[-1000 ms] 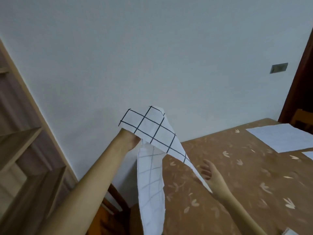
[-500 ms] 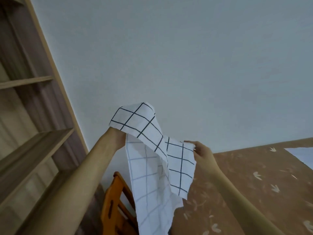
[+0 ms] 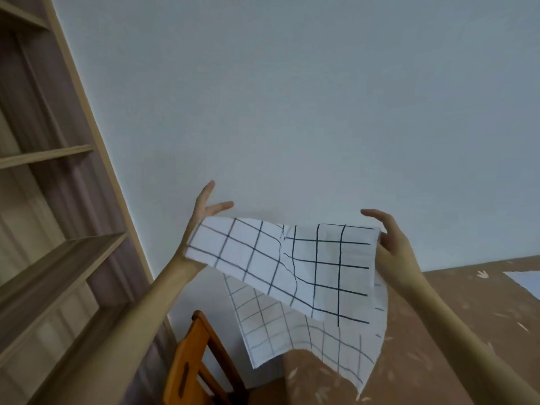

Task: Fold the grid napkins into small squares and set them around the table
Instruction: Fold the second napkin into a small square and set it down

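The grid napkin [image 3: 306,264] is in the air in front of the pale wall [image 3: 292,97], stretched between both hands above the near-left corner of the table [image 3: 482,331]. It is folded over, so a top layer with dark lines lies over a lower layer that hangs down towards the table. The left hand [image 3: 201,220] has the left edge of the napkin against its palm. Two of its fingers [image 3: 209,190] are straight and spread above the cloth, and I cannot tell whether the hidden ones pinch it. The right hand [image 3: 391,244] holds the right edge at its thumb side, with the upper fingers loosely curved and free. An orange chair [image 3: 190,361] stands below, beside a wooden shelf [image 3: 58,252].
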Demonstrator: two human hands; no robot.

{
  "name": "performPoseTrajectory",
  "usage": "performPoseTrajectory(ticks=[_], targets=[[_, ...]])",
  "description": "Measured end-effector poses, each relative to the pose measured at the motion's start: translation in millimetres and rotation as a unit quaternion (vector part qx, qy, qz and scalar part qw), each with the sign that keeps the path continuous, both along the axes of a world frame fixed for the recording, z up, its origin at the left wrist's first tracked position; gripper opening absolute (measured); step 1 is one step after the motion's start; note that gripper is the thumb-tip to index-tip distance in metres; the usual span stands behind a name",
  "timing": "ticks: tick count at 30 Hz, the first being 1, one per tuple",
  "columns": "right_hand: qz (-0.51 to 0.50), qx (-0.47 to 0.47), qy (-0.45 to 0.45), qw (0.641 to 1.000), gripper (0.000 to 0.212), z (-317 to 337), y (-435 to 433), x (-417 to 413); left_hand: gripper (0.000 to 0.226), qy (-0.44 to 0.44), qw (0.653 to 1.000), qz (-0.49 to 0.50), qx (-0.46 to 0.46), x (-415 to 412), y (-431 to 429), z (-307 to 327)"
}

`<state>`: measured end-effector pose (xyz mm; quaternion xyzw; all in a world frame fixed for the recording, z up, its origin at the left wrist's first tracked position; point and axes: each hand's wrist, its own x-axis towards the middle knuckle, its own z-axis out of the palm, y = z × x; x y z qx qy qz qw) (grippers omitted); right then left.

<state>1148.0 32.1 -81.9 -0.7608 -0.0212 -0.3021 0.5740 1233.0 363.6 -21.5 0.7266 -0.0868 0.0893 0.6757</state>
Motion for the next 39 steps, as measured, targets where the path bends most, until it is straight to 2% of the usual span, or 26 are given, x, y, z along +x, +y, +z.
performPoseTrajectory(ticks=[2, 3, 6, 9, 12, 14, 16, 18, 19, 21, 22, 24, 26, 27, 29, 30, 32, 33, 35, 37, 39], targets=[[-0.013, -0.034, 0.003, 0.999, 0.058, -1, -8, -4, 0.046, -0.121, 0.979, -0.141, 0.079, -2, -14, 4], [-0.021, -0.036, 0.003, 0.999, 0.061, -1, -10, -6, 0.037, -0.143, 0.971, -0.165, 0.094, -6, -20, 4], [-0.03, -0.038, 0.015, 0.999, 0.059, 2, -20, -8, 0.028, -0.155, 0.949, -0.25, 0.118, -9, -34, -2], [-0.045, -0.046, 0.038, 0.997, 0.058, 3, -36, -11, 0.023, -0.154, 0.966, -0.197, 0.073, -6, -45, -5], [-0.044, -0.113, 0.075, 0.99, 0.059, 2, -45, -18, 0.009, -0.08, 0.986, -0.148, -0.013, -4, -61, 2], [-0.001, -0.185, 0.124, 0.975, 0.059, 1, -43, -23, 0.019, -0.057, 0.991, -0.117, -0.019, -6, -70, 4], [0.051, -0.268, 0.147, 0.951, 0.041, 0, -34, -30, 0.023, -0.045, 0.994, -0.094, -0.033, -7, -77, 5], [0.075, -0.305, 0.12, 0.942, 0.049, -4, -21, -35, 0.021, -0.041, 0.995, -0.076, -0.039, -7, -82, 5], [0.085, -0.289, 0.087, 0.95, 0.046, -7, -14, -36, 0.02, -0.035, 0.996, -0.076, -0.034, -4, -82, 4], [0.095, -0.192, 0.02, 0.976, 0.016, -6, 2, -41, 0.023, -0.041, 0.996, -0.074, -0.005, 0, -79, 3], [0.082, -0.139, -0.004, 0.987, 0.009, -5, 6, -41, 0.03, -0.043, 0.996, -0.075, 0.013, 2, -76, 3], [0.034, -0.054, -0.022, 0.998, 0.013, 0, 8, -37, 0.033, -0.035, 0.996, -0.084, 0.025, 4, -67, 4], [0.011, -0.025, -0.022, 0.999, 0.01, 2, 5, -33, 0.029, -0.019, 0.996, -0.091, 0.01, -2, -60, 9], [0.017, -0.047, -0.016, 0.999, 0.011, 2, 3, -33, 0.027, -0.014, 0.995, -0.102, 0.005, -4, -58, 10], [0.06, -0.158, 0.025, 0.985, 0.04, -3, 3, -35, 0.027, -0.011, 0.995, -0.096, 0.005, -5, -59, 12], [0.096, -0.217, 0.062, 0.97, 0.052, -9, 6, -37, 0.027, -0.011, 0.996, -0.084, 0.006, -5, -60, 12], [0.174, -0.269, 0.148, 0.936, 0.06, -27, 18, -43, 0.038, -0.025, 0.998, -0.052, 0.011, -6, -61, 13], [0.199, -0.265, 0.176, 0.927, 0.058, -35, 26, -46, 0.04, -0.029, 0.999, -0.041, 0.011, -6, -63, 13], [0.208, -0.212, 0.19, 0.936, 0.056, -46, 41, -52, 0.029, -0.04, 0.999, -0.017, 0.023, -7, -65, 15], [0.195, -0.139, 0.176, 0.955, 0.064, -52, 49, -57, 0.037, -0.055, 0.998, 0.009, 0.031, -6, -67, 15], [0.192, -0.12, 0.162, 0.96, 0.075, -54, 54, -61, 0.036, -0.077, 0.996, 0.034, 0.04, -2, -65, 13]])
